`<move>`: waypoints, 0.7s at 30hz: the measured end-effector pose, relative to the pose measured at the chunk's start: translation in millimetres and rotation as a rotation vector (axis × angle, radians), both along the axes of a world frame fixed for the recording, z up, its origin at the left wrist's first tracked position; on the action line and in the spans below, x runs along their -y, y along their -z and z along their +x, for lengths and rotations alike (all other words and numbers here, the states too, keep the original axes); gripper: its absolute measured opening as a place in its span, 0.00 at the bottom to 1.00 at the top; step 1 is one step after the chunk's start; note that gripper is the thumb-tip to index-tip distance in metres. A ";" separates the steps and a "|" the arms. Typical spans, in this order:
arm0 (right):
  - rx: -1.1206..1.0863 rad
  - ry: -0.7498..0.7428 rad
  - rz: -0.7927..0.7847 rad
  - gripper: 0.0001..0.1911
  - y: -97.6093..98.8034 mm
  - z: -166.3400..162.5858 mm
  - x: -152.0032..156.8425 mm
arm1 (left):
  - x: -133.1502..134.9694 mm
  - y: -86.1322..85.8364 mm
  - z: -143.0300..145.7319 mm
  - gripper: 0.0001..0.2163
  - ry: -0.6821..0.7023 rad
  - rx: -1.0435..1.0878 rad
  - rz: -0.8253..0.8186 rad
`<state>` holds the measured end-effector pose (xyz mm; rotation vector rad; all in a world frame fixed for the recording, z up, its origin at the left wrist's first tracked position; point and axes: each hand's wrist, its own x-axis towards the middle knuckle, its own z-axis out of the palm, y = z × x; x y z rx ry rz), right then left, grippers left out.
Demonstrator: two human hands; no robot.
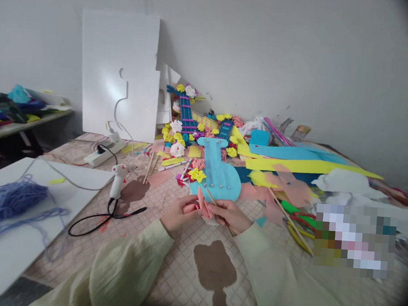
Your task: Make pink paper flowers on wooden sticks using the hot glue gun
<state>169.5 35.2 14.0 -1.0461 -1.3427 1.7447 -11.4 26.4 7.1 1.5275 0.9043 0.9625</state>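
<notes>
Pinching pink felt piece (200,207) from both sides: left hand (176,216) grips left edge, right hand (230,216) pinches right edge plus thin wooden stick (217,211). Stick slants up-left toward blue felt guitar (218,172), just beyond fingers.

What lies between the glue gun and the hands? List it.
In the head view, only bare patterned table cover separates the glue gun from the left hand; its black cord runs lower.

Blue guitar-shaped cutout (216,172) lies mid-table. Left of it: white glue gun (118,179), with a power strip (104,151) beyond. Far left: blue yarn (8,200) on a white board (11,251). Right of it: yellow strip (308,167). Behind it: white foam sheet (120,72) against the wall.
</notes>
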 end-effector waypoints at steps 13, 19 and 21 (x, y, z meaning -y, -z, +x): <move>-0.099 0.055 -0.161 0.20 1.7 18.7 6.8 | 28.2 -39.0 -55.7 0.18 -0.456 -0.428 0.258; -0.120 0.082 -0.194 0.19 3.4 26.2 4.6 | 29.9 -39.8 -142.0 0.22 -1.143 -0.757 0.274; -0.121 0.083 -0.193 0.18 4.9 27.1 3.8 | 14.2 -33.4 -168.2 0.30 -1.241 -0.708 0.054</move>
